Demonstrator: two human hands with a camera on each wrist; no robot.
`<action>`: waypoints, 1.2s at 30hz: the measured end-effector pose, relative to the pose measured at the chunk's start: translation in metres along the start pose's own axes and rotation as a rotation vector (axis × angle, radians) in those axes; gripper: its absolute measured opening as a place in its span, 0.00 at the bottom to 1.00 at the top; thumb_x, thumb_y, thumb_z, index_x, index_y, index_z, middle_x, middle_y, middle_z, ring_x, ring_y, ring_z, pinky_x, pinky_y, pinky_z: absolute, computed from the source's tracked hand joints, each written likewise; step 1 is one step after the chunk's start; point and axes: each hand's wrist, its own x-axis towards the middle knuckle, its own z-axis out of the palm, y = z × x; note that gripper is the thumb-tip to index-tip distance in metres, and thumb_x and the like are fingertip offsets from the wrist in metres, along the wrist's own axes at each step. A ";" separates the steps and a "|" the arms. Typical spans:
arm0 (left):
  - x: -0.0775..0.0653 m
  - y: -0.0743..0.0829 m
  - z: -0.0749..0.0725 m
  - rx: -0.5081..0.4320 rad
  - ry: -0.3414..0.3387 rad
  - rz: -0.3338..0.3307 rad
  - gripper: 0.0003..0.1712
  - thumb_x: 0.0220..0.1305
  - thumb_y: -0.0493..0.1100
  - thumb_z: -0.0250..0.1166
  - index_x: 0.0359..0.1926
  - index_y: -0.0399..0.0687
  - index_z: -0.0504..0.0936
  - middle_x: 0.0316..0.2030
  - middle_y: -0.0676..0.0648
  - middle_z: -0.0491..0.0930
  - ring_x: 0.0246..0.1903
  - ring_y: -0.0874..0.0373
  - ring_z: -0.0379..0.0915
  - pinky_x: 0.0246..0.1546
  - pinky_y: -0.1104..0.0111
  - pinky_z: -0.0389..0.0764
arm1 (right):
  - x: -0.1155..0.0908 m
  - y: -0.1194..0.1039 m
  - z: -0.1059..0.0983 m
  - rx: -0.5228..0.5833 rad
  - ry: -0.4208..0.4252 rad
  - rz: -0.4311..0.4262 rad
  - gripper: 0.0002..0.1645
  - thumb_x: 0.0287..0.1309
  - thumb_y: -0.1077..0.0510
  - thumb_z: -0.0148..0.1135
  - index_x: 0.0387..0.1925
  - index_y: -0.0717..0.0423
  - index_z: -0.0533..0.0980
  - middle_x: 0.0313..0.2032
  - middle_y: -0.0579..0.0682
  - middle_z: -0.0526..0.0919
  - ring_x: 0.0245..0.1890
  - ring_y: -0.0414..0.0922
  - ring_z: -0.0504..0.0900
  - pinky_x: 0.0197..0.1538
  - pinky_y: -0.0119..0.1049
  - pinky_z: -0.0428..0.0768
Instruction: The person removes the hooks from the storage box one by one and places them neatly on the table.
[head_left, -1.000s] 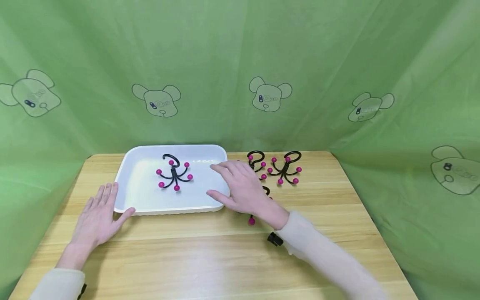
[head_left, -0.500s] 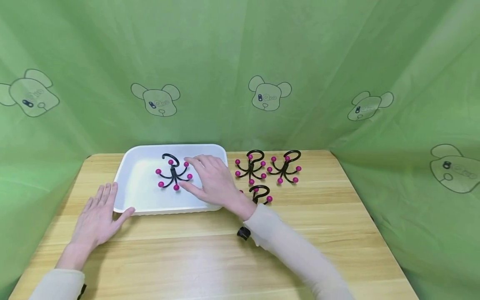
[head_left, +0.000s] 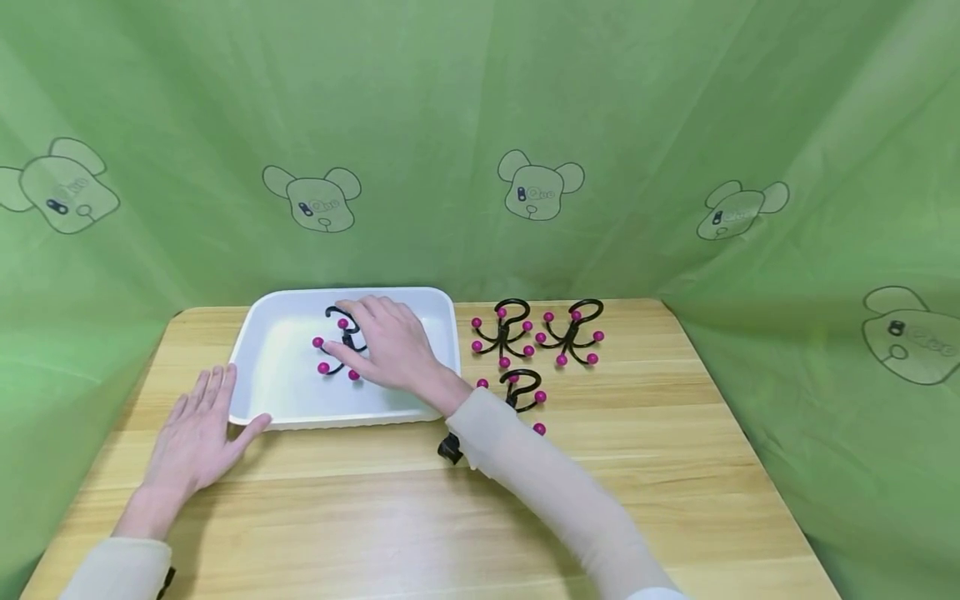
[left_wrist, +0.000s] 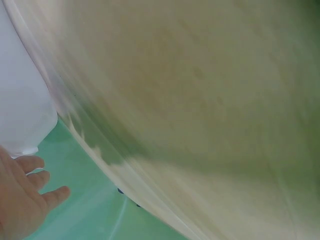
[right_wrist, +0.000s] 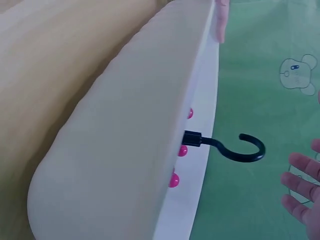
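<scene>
A black multi-arm hanging hook with pink ball tips (head_left: 347, 339) stands in the white tray (head_left: 273, 367), its curved top (right_wrist: 240, 159) rising above the rim in the right wrist view. My right hand (head_left: 393, 346) hovers over the tray at the right side of this hook, covering some of its arms in the head view. Thumb and fingers are spread apart, and the right wrist view shows a gap between fingers and hook. At the tray's front left corner rests my left hand (head_left: 193, 437), fingers straight along the side and thumb by the front rim.
Right of the tray, three similar hooks stand on the wooden table (head_left: 360, 517): one back left (head_left: 503, 334), one back right (head_left: 572, 334) and one nearer (head_left: 512, 397), partly behind my right sleeve (head_left: 540, 467). A green curtain (head_left: 420, 242) surrounds the table.
My right hand has moved left from the tray's right edge to the hook inside it. The two left-side hooks outside came into fuller view. My left hand and the tray have stayed put.
</scene>
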 end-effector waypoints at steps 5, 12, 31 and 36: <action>0.000 0.000 0.001 -0.007 0.005 -0.002 0.56 0.66 0.71 0.47 0.76 0.42 0.33 0.75 0.31 0.42 0.75 0.32 0.39 0.69 0.35 0.50 | 0.010 0.002 0.011 -0.018 -0.075 0.049 0.40 0.63 0.25 0.40 0.68 0.42 0.65 0.61 0.43 0.76 0.60 0.41 0.75 0.56 0.36 0.77; 0.000 0.000 0.001 -0.003 0.012 -0.003 0.56 0.66 0.71 0.47 0.77 0.42 0.34 0.75 0.30 0.43 0.75 0.32 0.39 0.69 0.35 0.50 | 0.023 0.003 0.023 -0.065 -0.186 0.123 0.44 0.64 0.24 0.34 0.70 0.44 0.61 0.63 0.45 0.74 0.61 0.43 0.73 0.59 0.39 0.77; 0.001 0.001 0.000 -0.017 0.008 -0.011 0.56 0.66 0.72 0.47 0.77 0.42 0.34 0.75 0.31 0.43 0.75 0.32 0.39 0.69 0.35 0.49 | 0.038 0.019 0.047 -0.173 -0.254 0.139 0.34 0.68 0.29 0.33 0.63 0.41 0.68 0.56 0.44 0.79 0.52 0.42 0.79 0.51 0.37 0.81; 0.001 0.001 0.000 -0.017 0.010 -0.012 0.56 0.66 0.71 0.47 0.77 0.42 0.34 0.75 0.30 0.44 0.75 0.32 0.39 0.69 0.35 0.49 | 0.038 0.020 0.048 -0.172 -0.230 0.127 0.30 0.70 0.32 0.33 0.58 0.41 0.70 0.50 0.43 0.81 0.47 0.41 0.80 0.49 0.37 0.80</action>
